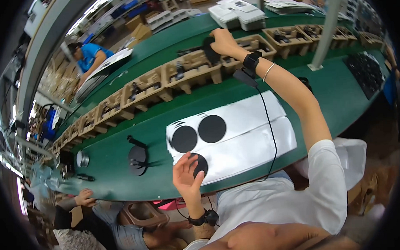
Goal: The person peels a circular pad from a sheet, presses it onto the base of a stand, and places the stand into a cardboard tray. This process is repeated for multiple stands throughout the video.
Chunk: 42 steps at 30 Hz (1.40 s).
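Observation:
My right hand point(225, 43) reaches far out over the row of moulded brown trays. Its fingers are closed on a black flat piece point(211, 50), whose full shape is partly hidden. Close to my body, my left hand point(187, 176) is open, fingers apart, just over a black disc point(201, 165) that it partly covers. This disc lies on a white sheet point(254, 151) with a crease across it. Two more black discs, a right one point(212, 129) and a left one point(184, 139), lie side by side farther up the sheet.
Brown pulp trays point(146, 88) with black parts run across the green table point(129, 123). Left of the sheet stand a black round-based part point(138, 160) and a silver tin point(82, 159). A grey post point(326, 32) rises at right. Co-workers sit at left, one in a blue shirt point(92, 54).

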{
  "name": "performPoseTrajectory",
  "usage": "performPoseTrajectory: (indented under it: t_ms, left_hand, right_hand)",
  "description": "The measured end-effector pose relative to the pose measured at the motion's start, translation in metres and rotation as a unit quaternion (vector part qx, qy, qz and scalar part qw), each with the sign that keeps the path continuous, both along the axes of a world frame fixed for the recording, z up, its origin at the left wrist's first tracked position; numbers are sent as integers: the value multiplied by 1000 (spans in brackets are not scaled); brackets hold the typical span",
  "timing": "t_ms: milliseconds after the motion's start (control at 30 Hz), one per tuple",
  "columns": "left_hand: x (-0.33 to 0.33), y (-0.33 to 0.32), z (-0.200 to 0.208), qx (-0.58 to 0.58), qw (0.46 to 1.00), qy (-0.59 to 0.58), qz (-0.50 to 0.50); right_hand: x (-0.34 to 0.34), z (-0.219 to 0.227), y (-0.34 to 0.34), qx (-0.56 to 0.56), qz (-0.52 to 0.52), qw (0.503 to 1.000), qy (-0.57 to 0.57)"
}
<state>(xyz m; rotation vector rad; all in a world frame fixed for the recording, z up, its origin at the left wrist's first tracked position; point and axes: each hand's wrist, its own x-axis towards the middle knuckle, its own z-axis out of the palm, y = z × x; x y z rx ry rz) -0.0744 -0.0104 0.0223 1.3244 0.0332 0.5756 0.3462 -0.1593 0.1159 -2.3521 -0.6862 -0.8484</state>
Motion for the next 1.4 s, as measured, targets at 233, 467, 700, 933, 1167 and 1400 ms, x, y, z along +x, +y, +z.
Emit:
performPoseTrajectory:
  t_ms: [233,467,700,933,1167,1400]
  left_hand:
    - [-22,27,-21,78,987,51,132]
    - [5,27,-1,271,943,64,180]
    - [45,22,8,497,847,126,140]
    - [65,26,-12,478,843,141,201]
    - [98,10,-42,469,830,97,285]
    - [121,-12,-23,436,854,104,265]
  right_hand:
    - [-4,4,14,-191,-44,975,101]
    - [-25,-12,-11,-225,10,974,26]
    - [-36,-37,-18,-217,62,974,-20]
    - [-70,1,-9,-292,43,954,-59]
    - [-174,-33,39,-245,405,877,80]
    - [-147,-57,19,-258,393,881,46]
